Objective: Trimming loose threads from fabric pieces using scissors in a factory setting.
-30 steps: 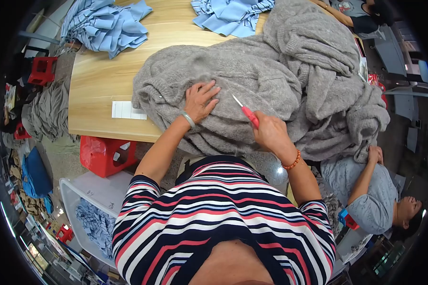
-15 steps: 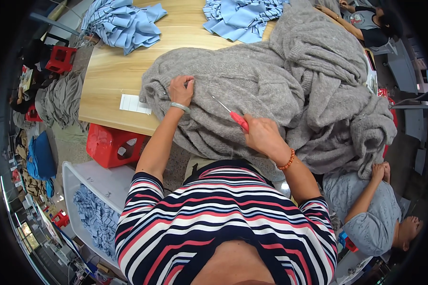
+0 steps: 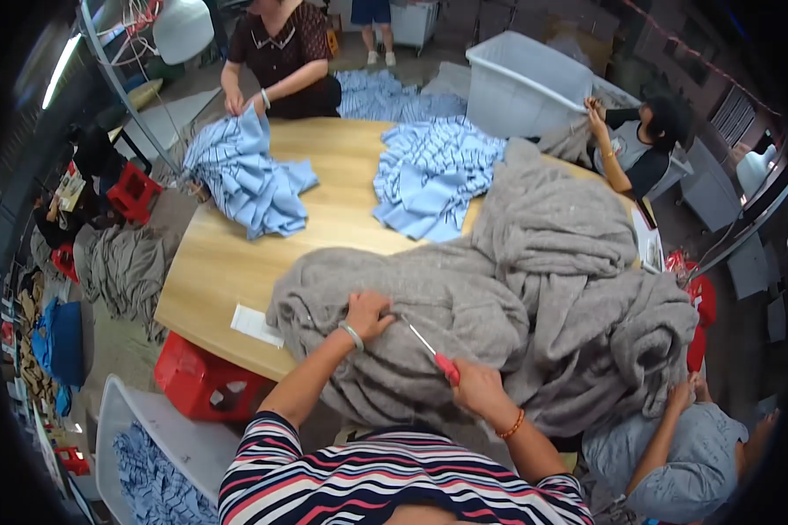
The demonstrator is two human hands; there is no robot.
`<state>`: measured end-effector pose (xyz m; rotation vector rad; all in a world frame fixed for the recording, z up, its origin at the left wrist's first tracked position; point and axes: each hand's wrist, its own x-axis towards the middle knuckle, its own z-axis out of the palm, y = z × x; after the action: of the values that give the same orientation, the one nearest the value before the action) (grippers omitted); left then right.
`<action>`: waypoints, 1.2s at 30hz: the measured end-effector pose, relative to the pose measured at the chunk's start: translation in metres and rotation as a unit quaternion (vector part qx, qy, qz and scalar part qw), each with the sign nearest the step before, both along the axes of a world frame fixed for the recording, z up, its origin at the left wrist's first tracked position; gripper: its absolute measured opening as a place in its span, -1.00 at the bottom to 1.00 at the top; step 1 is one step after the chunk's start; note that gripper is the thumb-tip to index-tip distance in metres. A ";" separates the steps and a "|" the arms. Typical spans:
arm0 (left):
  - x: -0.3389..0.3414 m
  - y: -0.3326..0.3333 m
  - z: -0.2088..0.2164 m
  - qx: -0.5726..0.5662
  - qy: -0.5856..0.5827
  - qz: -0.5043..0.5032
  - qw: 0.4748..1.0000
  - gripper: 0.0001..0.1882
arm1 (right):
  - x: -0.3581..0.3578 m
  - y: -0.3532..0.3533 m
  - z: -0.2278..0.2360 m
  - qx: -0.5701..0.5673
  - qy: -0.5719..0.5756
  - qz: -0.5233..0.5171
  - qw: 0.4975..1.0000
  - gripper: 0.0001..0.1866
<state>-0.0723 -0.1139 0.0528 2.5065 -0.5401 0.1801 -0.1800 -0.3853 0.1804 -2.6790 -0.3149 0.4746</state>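
Note:
A large heap of soft grey knit fabric (image 3: 464,293) covers the near and right part of the table in front of me. On its left part rests my left hand (image 3: 372,315), fingers bent and closed on a bit of the knit. My right hand (image 3: 483,389) grips the red handle of a tool (image 3: 446,369) with a long, thin metal shaft. The shaft slants up and left over the fabric, and its tip is close beside my left fingers. Whether the tip touches the knit I cannot tell.
Blue striped garments (image 3: 254,175) and another blue pile (image 3: 433,175) lie on the wooden table (image 3: 341,157). A person handles the left pile; others stand at the right. Near the left edge are a white paper (image 3: 256,325), a red stool (image 3: 203,376) and a bin (image 3: 193,437).
The view has tilted up, showing the table's far side and a person there. My left hand has shifted right over the knit, nearer the tool's tip. My right hand keeps its grip.

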 end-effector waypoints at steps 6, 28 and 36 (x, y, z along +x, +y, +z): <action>0.007 -0.003 0.009 -0.042 0.108 0.002 0.993 -0.82 | 0.002 0.004 0.010 -0.014 0.002 0.021 1.000 -0.81; 0.003 -0.014 0.035 -0.063 0.203 0.006 0.977 -0.64 | -0.001 -0.010 0.024 -0.012 0.006 -0.009 1.000 -0.83; 0.004 -0.062 0.040 -0.077 0.069 -0.083 0.991 -0.73 | -0.007 -0.044 0.033 -0.044 -0.013 -0.053 0.998 -0.83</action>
<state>-0.0685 -0.1756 0.0924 2.2906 -0.6490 -0.0158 -0.1869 -0.4293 0.2131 -2.7717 -0.1608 0.4320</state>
